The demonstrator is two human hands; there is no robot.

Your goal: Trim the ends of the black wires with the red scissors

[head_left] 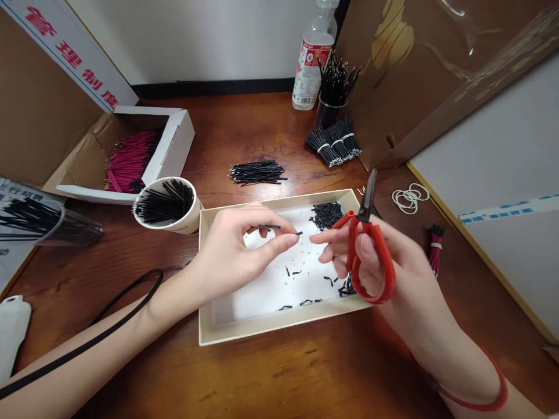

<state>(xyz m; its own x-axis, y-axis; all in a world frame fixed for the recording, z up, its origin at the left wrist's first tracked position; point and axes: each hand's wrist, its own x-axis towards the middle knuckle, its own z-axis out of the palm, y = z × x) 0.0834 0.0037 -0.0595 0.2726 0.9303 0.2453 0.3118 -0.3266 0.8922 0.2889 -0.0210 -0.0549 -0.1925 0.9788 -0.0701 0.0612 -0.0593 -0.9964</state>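
Over a shallow cream box (279,333), my left hand (238,247) pinches a short black wire (274,226) between thumb and forefinger; a dark tip pokes out past the fingertips. My right hand (393,256) has a pair of red-handled scissors (379,267) hooked on it, the dark blades pointing up and away. The right forefinger reaches toward the left fingertips with a small gap between them. Inside the box, a heap of short black pieces (327,215) lies in the far right corner, and scattered bits (292,272) lie on the white bottom.
Behind the box lies a pile of black wires (257,172). A paper cup (192,216) of black wires stands left, near a white carton (179,137) of pink wires. Tied black bundles (334,142), a bottle (312,64), rubber bands (410,199) and a pink bundle (435,247) are rightward.
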